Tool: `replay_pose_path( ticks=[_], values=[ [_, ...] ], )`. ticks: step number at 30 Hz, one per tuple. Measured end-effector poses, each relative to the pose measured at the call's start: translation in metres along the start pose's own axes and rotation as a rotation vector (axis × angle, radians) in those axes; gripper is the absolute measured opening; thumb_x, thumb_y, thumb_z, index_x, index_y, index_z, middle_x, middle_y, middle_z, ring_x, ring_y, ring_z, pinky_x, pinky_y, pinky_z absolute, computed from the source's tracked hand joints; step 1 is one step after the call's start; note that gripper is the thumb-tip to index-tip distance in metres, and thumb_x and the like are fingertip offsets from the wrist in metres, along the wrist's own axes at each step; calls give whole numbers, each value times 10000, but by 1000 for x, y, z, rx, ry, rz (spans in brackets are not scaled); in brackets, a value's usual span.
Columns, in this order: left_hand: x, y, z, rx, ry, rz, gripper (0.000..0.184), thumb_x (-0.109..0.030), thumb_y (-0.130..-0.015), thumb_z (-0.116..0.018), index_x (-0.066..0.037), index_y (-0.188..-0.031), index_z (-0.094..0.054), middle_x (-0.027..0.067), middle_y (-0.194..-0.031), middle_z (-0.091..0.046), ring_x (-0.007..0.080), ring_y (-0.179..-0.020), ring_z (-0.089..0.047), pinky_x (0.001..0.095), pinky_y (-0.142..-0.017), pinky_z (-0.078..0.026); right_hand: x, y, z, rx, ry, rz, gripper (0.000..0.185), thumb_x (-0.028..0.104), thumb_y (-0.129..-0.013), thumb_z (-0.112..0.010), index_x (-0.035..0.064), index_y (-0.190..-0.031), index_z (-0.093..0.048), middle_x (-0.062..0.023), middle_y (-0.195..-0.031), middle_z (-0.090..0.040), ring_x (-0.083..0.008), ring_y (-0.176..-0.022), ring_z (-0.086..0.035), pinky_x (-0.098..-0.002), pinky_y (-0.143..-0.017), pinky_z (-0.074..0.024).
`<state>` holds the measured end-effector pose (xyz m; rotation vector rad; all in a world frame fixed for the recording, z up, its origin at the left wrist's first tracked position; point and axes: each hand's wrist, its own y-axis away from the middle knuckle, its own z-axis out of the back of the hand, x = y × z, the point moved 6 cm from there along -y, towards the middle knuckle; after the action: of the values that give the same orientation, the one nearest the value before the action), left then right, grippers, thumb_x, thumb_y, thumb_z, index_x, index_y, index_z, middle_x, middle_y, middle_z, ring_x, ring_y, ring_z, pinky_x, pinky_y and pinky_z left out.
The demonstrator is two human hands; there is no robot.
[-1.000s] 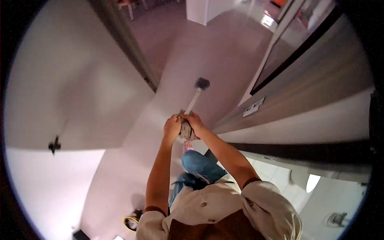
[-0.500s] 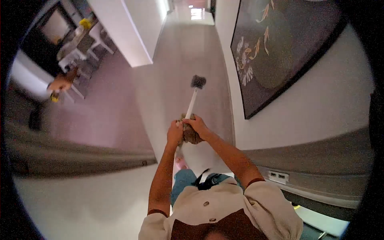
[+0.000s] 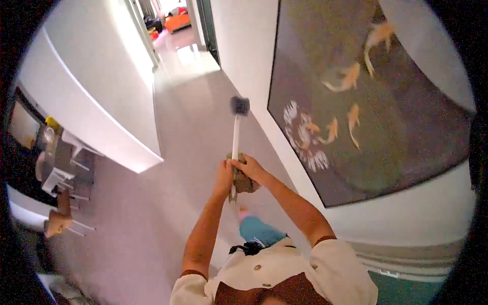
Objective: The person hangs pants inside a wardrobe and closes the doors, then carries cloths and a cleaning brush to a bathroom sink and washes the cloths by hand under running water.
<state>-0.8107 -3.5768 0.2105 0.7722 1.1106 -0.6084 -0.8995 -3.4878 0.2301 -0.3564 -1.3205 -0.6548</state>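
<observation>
My left hand (image 3: 224,177) is curled snugly round the white handle (image 3: 236,136) of a brush, its fingers drawn in with no gap that I can see. My right hand (image 3: 251,169) meets it, thumb laid against the handle, the other fingers folded about a brown-grey bundle (image 3: 246,183), perhaps cloth; its folds are too blurred for me to say. Below my left hand a pale end sticks out, and I cannot tell whether it belongs to the handle or to the bundle. The brush points away from me, its dark head (image 3: 240,105) at the far tip, over the floor (image 3: 188,132); it looks lifted clear, though from above I cannot be sure. As I judge it, the taking hold is done and the carrying is under way: brush and bundle are both in my grip, neither yet put down, and I see no scrubbing in progress. Under my arms come my blue trousers (image 3: 260,229) and a pink bit of footwear, mostly hidden. To my right, a large fish painting (image 3: 351,122) hangs on the wall; to my left stand a white partition (image 3: 101,101) and, farther off, white chairs. Ahead, the passage runs to a bright room with something orange (image 3: 177,23).
</observation>
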Motion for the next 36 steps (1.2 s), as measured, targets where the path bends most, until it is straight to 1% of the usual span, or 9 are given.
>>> replay_pose_path(
  ticks=[6,10,13,15,19,20,23,24,36],
  values=[
    [-57,-177,84,-127,339,-87,489,-345,-931,-433,6,-1270,-393,200,-1210,-504,277,-1140,-485,368,-933,-393,63,-196,-17,2,-41,-10,387,347,-904,-511,30,-1116,-579,-138,-1008,-642,-217,-925,-598,-346,-830,-460],
    [-88,-281,145,21,166,-136,554,-362,-909,-495,-21,-1322,-356,178,-1281,-452,267,-1178,-451,357,-970,-373,84,-324,-37,-26,-21,-27,327,296,-883,-523,33,-1055,-613,-151,-974,-646,-221,-908,-604,-344,-812,-465],
    [-100,-373,199,37,283,-123,551,-343,-892,-547,-54,-1325,-365,158,-1267,-469,244,-1156,-472,355,-955,-386,97,-440,-60,-9,-71,31,318,284,-875,-528,31,-1048,-610,-154,-967,-647,-231,-908,-607,-354,-805,-467],
    [-128,-475,250,1,30,-221,556,-308,-881,-584,-49,-1322,-366,152,-1236,-486,225,-1107,-501,346,-919,-415,133,-547,-67,-80,-36,90,314,267,-867,-535,18,-1045,-604,-166,-964,-644,-250,-903,-608,-360,-804,-468],
    [-175,-587,296,87,419,-90,468,-235,-876,-604,-1,-1244,-435,106,-1114,-541,176,-1016,-522,304,-880,-436,158,-669,-62,-169,-10,93,319,241,-849,-545,3,-1055,-592,-189,-968,-635,-292,-898,-606,-369,-811,-467],
    [-149,-644,301,142,402,-155,439,-235,-882,-589,6,-1221,-449,118,-1109,-537,174,-1010,-524,302,-861,-445,142,-715,-60,-220,164,125,291,224,-874,-535,0,-1053,-584,-112,-890,-636,-186,-816,-582,-326,-732,-466],
    [-186,-722,328,89,153,-129,420,-235,-891,-572,17,-1205,-454,120,-1085,-549,174,-975,-539,299,-838,-452,148,-806,-50,-262,65,122,287,219,-870,-541,-6,-1043,-587,-117,-888,-635,-177,-817,-583,-328,-727,-464],
    [-174,-768,328,120,372,-121,391,-211,-885,-573,15,-1190,-476,113,-1049,-566,173,-918,-556,294,-813,-452,145,-843,-47,-259,36,130,286,218,-871,-541,-6,-1043,-589,-117,-889,-635,-175,-816,-583,-326,-727,-464],
    [-227,-1185,440,28,317,-45,448,-170,-840,-614,16,-1225,-480,129,-993,-597,178,-880,-578,289,-742,-486,194,-1267,-28,-181,-56,145,300,237,-876,-554,-21,-1020,-600,-106,-898,-636,-170,-791,-576,-305,-722,-463]
  ],
)
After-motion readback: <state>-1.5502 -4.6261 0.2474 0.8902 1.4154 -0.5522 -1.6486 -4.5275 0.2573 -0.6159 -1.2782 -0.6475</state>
